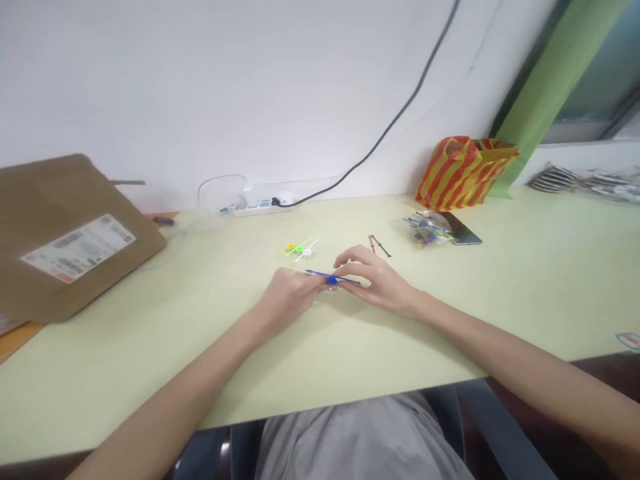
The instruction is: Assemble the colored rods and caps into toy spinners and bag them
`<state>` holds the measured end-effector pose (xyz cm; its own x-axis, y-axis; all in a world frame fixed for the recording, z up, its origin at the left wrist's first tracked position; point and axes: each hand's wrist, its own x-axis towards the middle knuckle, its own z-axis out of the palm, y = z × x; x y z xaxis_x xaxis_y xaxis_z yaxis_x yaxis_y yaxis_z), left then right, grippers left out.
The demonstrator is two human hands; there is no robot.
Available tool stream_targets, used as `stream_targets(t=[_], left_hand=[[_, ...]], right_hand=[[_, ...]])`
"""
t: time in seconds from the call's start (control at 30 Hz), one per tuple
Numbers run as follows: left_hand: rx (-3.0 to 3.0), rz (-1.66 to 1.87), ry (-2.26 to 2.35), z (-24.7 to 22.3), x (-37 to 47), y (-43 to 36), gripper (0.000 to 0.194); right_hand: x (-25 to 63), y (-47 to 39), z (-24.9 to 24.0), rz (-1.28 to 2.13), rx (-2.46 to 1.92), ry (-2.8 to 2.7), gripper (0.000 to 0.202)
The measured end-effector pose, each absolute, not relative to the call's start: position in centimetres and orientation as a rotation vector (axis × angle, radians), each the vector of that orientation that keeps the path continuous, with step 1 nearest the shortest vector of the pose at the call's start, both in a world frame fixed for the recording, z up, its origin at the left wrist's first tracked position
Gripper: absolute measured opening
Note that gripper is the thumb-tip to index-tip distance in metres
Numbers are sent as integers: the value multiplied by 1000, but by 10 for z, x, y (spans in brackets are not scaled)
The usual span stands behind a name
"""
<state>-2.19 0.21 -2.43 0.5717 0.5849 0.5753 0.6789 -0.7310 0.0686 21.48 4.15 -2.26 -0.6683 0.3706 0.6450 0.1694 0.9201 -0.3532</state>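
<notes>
Just above the table, a small blue plastic piece (332, 280) with a long thin bar and a round middle is held between both hands. My left hand (290, 297) is closed, pinching it near the round middle. My right hand (373, 277) has its fingers curled around the bar's right side, thumb and fingertips at the piece. Beyond the hands lie similar pieces in yellow (290, 249), green (299, 249) and white (307, 253). A red stick (372, 244) and a black stick (382, 247) rest behind my right hand.
A clear bag of coloured parts (427, 230) lies beside a dark phone (463, 229). Behind them stands a red-and-yellow striped bag (463, 173). A cardboard package (65, 233) occupies the left, and a power strip (260, 203) with a black cable (380, 140) sits against the wall.
</notes>
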Motion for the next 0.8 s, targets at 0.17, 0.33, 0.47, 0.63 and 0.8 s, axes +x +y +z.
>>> stream_targets(t=[0.17,0.33,0.47,0.63,0.8], left_hand=[[-2643,-776,-1121,-16,-25,3,26],[-2702,-664,-1286,-19,-26,5,28],[-2641,-633,-1406,-23,-27,7,31],[-2464,-666,-1576,-21,-42,15,35],[-2240,-735,-1738,-16,-73,27,34]], right_hand=[[208,37,-15,555,-339,-2226,16],[202,37,-21,575,-392,-2177,15],[202,55,-23,588,-417,-2189,12],[179,109,-15,555,-534,-2412,5],[139,149,-13,467,-467,-2680,15]])
